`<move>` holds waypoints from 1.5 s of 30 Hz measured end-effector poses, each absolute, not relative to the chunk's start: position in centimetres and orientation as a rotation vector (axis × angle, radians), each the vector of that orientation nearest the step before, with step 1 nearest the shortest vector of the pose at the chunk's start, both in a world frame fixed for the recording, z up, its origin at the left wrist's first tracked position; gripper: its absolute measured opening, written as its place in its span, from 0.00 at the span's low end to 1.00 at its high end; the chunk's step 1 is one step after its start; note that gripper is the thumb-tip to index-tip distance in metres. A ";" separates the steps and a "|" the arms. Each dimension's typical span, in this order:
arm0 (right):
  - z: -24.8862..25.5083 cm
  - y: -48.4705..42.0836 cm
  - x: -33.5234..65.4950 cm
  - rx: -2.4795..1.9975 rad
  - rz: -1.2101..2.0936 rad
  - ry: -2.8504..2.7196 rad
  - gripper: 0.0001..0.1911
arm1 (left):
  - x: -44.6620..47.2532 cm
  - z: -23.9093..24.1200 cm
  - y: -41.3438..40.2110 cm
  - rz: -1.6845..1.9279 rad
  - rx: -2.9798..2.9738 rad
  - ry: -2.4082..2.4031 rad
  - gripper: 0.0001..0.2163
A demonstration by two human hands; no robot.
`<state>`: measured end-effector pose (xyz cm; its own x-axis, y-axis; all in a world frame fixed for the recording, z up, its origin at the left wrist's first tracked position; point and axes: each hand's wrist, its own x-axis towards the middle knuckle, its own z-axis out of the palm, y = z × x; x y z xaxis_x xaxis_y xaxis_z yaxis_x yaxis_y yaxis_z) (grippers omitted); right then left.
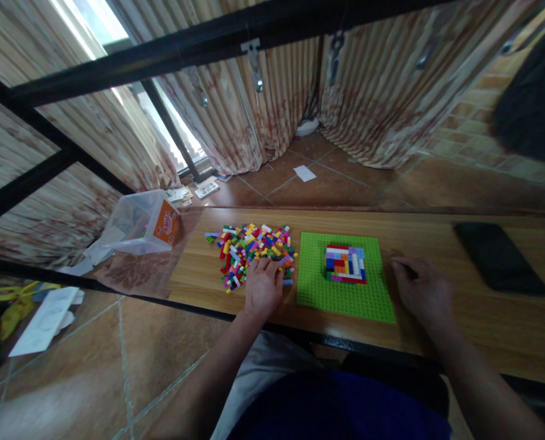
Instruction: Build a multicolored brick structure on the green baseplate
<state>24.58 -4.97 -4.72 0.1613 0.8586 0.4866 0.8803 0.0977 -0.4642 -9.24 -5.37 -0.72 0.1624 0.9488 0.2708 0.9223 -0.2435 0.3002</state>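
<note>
My left hand (262, 286) reaches into the near right part of a pile of small multicoloured building bricks (247, 244). Its fingers are bent and slightly apart over the bricks; no brick shows clearly gripped. To the right lies a green studded baseplate (311, 275). On it sits a roughly square build of bricks (346, 264) in white, blue, red, orange and purple. Beyond the plate's right edge my right hand (421, 290) rests on the table, its fingers curled in and nothing visible in them.
The wooden table (192, 269) carries a dark phone-like slab (501, 256) at the right. A clear plastic box with an orange label (166, 223) stands past the table's left end. A black metal bar (171, 50) crosses above, before pleated curtains (272, 110).
</note>
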 end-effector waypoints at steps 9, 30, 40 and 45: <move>-4.9 -4.9 24.6 -1.747 -0.025 -1.655 0.14 | -9.6 -0.4 -5.4 0.662 2.325 1.868 0.05; -4.5 -4.9 24.2 -1.755 0.036 -1.607 0.12 | -7.5 0.8 -4.9 0.463 2.350 1.892 0.05; -4.5 -4.8 24.0 -1.750 0.058 -1.586 0.12 | -6.0 3.5 -5.4 0.632 2.151 1.814 0.05; -4.6 -4.8 24.0 -1.740 0.068 -1.599 0.11 | -2.9 3.6 -4.1 0.751 2.035 1.565 0.04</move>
